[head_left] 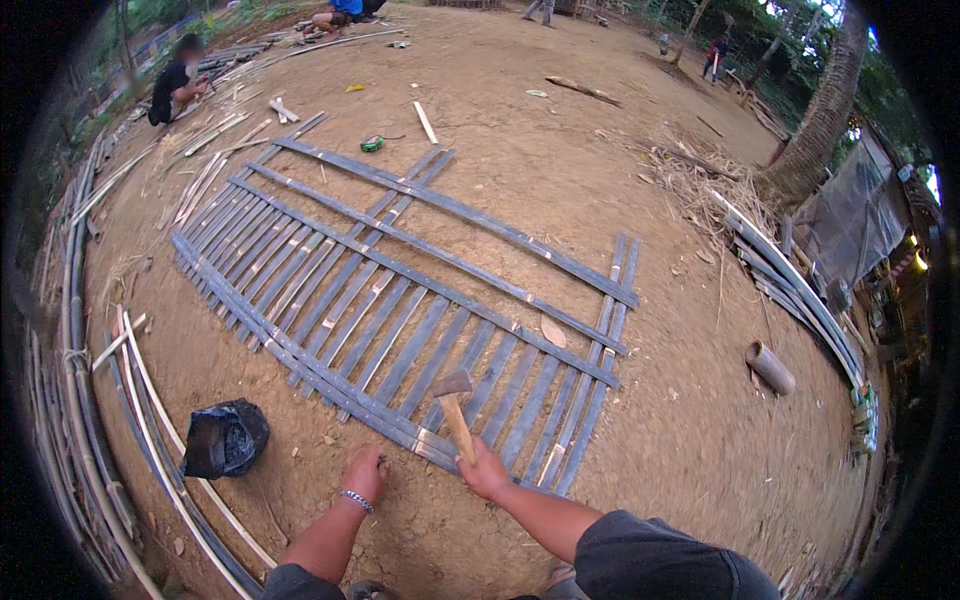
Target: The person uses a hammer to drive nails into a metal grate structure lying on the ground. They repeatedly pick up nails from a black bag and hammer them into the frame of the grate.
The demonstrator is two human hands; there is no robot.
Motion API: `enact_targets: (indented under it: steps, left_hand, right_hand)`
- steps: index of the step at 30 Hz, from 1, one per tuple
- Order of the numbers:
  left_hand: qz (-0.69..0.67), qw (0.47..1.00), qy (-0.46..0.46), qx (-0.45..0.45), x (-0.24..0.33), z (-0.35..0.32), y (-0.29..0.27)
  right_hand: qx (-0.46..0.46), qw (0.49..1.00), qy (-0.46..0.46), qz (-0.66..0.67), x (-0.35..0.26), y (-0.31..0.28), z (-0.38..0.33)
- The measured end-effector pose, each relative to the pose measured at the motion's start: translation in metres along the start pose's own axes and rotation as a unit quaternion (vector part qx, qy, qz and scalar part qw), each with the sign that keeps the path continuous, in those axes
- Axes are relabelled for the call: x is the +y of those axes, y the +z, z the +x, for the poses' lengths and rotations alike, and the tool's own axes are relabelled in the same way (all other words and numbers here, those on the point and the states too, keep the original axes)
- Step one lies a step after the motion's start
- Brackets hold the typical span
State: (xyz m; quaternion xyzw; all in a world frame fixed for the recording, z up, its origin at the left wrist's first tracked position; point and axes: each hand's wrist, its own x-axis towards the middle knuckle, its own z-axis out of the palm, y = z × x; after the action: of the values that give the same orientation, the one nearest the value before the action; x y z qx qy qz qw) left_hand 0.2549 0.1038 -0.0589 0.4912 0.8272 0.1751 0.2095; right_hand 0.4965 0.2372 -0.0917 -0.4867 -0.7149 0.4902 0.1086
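Note:
My right hand (484, 470) is closed round the wooden handle of a hammer (458, 422), its brown metal head held over the slats. My left hand (366, 472) is curled just short of the panel's near edge; whatever its fingers pinch, if anything, is too small to make out. In front of me a panel of dark split-bamboo slats (398, 308) lies flat on the ground. Its many short slats run between a curved near rail (300, 362) and straight long rails, and a few longer strips extend past them at the far side.
A black plastic bag (226, 438) sits left, near long bamboo poles (78, 380). A green tape measure (372, 144) lies beyond the panel. Right are a bamboo tube (770, 368), bent strips (790, 280) and a palm trunk (825, 110). A person (175, 85) squats far left; others are farther off.

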Motion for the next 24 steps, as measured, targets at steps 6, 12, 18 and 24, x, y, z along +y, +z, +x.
enact_targets:
  steps: [6, 12, 18, 24]
  left_hand:
    - [-0.223, 0.968, -0.114, 0.025, -0.009, -0.027, 0.009]
    - [-0.401, 0.896, -0.188, -0.016, -0.014, -0.038, 0.032]
    - [-0.449, 0.869, -0.207, 0.02, -0.002, -0.044, 0.024]
    - [-0.616, 0.749, -0.232, 0.077, 0.008, -0.033, 0.046]
  right_hand:
    - [-0.049, 0.998, 0.049, 0.002, -0.032, -0.011, -0.002]
    - [0.003, 1.0, -0.012, -0.019, -0.006, -0.001, 0.002]
    - [-0.031, 0.998, 0.017, 0.05, -0.022, -0.002, 0.0]
    - [0.003, 0.999, -0.017, 0.034, 0.001, 0.009, 0.004]
